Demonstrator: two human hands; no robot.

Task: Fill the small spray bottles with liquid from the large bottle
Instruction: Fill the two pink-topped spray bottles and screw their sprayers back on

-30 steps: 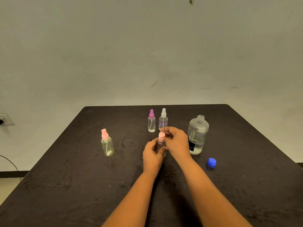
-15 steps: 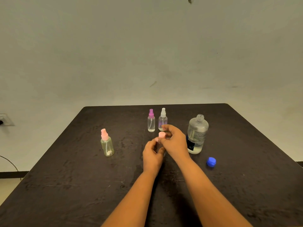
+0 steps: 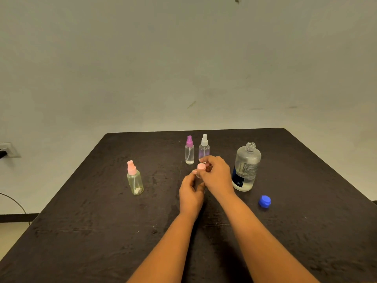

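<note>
At the middle of the dark table (image 3: 81, 231) my left hand (image 3: 190, 193) grips the body of a small clear spray bottle, mostly hidden by my fingers. Its pink spray cap (image 3: 201, 167) shows above them, and my right hand (image 3: 217, 176) pinches that cap from the right. The large clear bottle (image 3: 245, 167) stands uncapped just right of my hands, with liquid low inside. Its blue cap (image 3: 264, 201) lies on the table in front of it. Three other small spray bottles stand upright: a pink-capped one (image 3: 134, 179) at left, a purple-capped one (image 3: 189, 151) and a white-capped one (image 3: 204, 147) behind my hands.
A plain wall rises behind the table. A wall socket (image 3: 6, 150) with a plug sits at the far left, and a thin cable (image 3: 14, 201) hangs below it.
My right hand's fingers have shifted around the pink cap while the left hand keeps hold of the bottle. The other bottles have not moved.
</note>
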